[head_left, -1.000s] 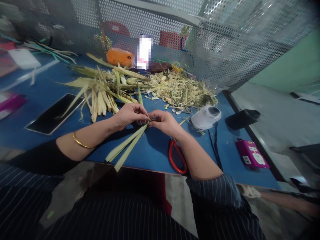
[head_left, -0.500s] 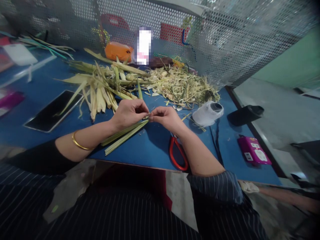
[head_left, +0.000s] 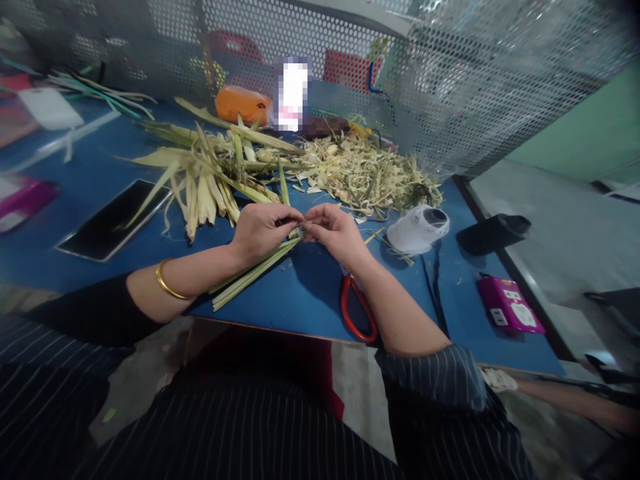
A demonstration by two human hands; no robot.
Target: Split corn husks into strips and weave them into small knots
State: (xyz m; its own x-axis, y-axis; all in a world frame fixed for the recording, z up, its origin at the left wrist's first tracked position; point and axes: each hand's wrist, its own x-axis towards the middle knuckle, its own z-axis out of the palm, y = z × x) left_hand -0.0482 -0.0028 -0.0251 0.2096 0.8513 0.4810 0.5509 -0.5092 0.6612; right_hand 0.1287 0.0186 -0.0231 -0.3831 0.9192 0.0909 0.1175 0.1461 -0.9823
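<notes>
My left hand (head_left: 263, 233) and my right hand (head_left: 337, 233) meet fingertip to fingertip over the blue table (head_left: 310, 300). Both pinch at the upper end of a bundle of green husk strips (head_left: 255, 275), which slants down to the left beneath my left hand. What exactly lies between the fingertips is too small to make out. Red-handled scissors (head_left: 345, 313) lie beside my right forearm, partly covered by it. Behind my left hand spread long pale husks (head_left: 205, 193); a heap of shredded husk (head_left: 365, 173) lies behind my right hand.
On the right are a white thread spool (head_left: 417, 230), a black cylinder (head_left: 493, 233) and a purple pack (head_left: 510, 305). A dark phone-like slab (head_left: 113, 223) lies left. An orange package (head_left: 240, 105) sits before the perforated metal screen (head_left: 340, 33). Someone's leg shows at lower right.
The fingers of my right hand have shifted slightly upward, still meeting those of my left. The whole view has moved a little, so things appear slightly further right.
</notes>
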